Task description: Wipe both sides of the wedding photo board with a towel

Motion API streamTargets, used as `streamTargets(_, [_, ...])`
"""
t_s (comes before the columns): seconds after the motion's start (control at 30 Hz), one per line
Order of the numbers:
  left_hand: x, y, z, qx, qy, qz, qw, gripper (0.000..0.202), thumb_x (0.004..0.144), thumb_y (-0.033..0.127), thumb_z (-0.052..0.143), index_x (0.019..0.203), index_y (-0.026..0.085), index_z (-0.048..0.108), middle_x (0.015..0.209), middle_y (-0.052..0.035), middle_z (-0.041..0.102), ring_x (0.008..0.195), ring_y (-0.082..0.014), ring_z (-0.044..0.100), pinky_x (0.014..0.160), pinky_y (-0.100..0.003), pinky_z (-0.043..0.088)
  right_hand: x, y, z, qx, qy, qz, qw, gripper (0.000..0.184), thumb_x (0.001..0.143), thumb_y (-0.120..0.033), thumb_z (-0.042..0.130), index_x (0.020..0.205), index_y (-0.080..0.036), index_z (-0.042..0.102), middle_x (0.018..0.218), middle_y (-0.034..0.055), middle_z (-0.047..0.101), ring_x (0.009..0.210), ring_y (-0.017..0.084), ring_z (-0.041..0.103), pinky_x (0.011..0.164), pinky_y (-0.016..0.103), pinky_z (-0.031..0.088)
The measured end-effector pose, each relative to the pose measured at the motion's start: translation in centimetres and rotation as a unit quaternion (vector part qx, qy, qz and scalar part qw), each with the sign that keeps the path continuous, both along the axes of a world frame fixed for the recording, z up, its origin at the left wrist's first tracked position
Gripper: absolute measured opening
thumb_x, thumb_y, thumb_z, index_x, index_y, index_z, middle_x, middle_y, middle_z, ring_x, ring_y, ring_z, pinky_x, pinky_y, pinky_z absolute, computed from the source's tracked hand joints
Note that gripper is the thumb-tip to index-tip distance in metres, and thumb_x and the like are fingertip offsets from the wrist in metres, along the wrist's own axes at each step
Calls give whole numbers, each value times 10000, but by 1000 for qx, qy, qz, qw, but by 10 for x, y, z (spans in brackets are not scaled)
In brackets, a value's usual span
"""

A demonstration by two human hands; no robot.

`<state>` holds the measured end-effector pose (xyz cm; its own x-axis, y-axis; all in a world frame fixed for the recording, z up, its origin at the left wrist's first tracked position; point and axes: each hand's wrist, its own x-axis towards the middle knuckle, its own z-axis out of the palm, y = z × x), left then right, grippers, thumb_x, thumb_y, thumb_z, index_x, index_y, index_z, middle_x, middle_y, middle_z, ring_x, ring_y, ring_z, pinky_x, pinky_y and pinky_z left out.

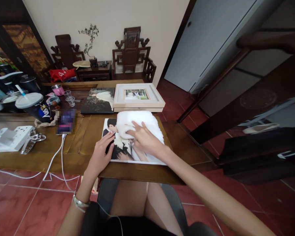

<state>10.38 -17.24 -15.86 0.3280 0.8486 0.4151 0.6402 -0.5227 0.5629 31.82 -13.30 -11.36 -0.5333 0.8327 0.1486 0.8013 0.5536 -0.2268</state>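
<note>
A wedding photo print point(125, 154), flat like a panel or album, lies near the wooden table's front edge. On its upper right part rests a folded, fluffy white towel point(147, 119). My right hand point(144, 137) grips the towel and presses it onto the photo, its fingers partly sunk into the fabric. My left hand point(103, 152) lies on the photo's left edge with fingers stretched out, steadying nothing else. The towel and right hand hide much of the picture's right half.
Behind the photo lie a framed picture point(140, 97) and a dark photo panel point(98, 100). To the left are a phone point(66, 122) with a cable, a lidded cup point(36, 106), a power strip point(14, 139) and a pink cup point(57, 89). Carved chairs point(131, 52) stand by the wall.
</note>
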Motion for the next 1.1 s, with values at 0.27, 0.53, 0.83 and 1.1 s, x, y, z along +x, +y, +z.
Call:
streamTargets(0.27, [1, 0, -4, 6, -4, 12, 1000, 325, 945, 214, 465, 1235, 183, 610, 1355, -117, 585, 1310, -250, 496, 1089, -509, 405, 13, -126, -6, -5, 32, 97, 995, 550, 591, 63, 413, 989, -183, 702, 1503, 77, 409, 1434, 371, 189, 1115, 685, 186])
streamTargets(0.53, [1, 0, -4, 4, -5, 9, 1000, 324, 949, 218, 464, 1233, 155, 605, 1348, -135, 587, 1313, -246, 493, 1082, -501, 409, 46, -95, -9, 7, 31, 15, 999, 522, 595, 87, 372, 951, -135, 683, 1443, 135, 483, 1418, 342, 264, 1110, 651, 259])
streamTargets(0.83, [-1, -9, 10, 12, -133, -13, 991, 427, 1002, 310, 342, 1403, 219, 457, 1474, -92, 462, 1383, -228, 394, 1155, -468, 298, -24, -48, 1, -18, -24, 29, 999, 503, 738, 17, 490, 1175, -178, 644, 1498, 106, 413, 1410, 424, 231, 1068, 719, 207])
streamTargets(1.1, [-2, -7, 6, 33, -124, -12, 992, 525, 1009, 440, 219, 1437, 202, 411, 1515, -107, 399, 1419, -244, 328, 1172, -471, 252, -5, -107, 3, -61, 37, 175, 982, 476, 646, 57, 431, 966, -178, 695, 1508, 30, 406, 1455, 307, 145, 1166, 621, 113])
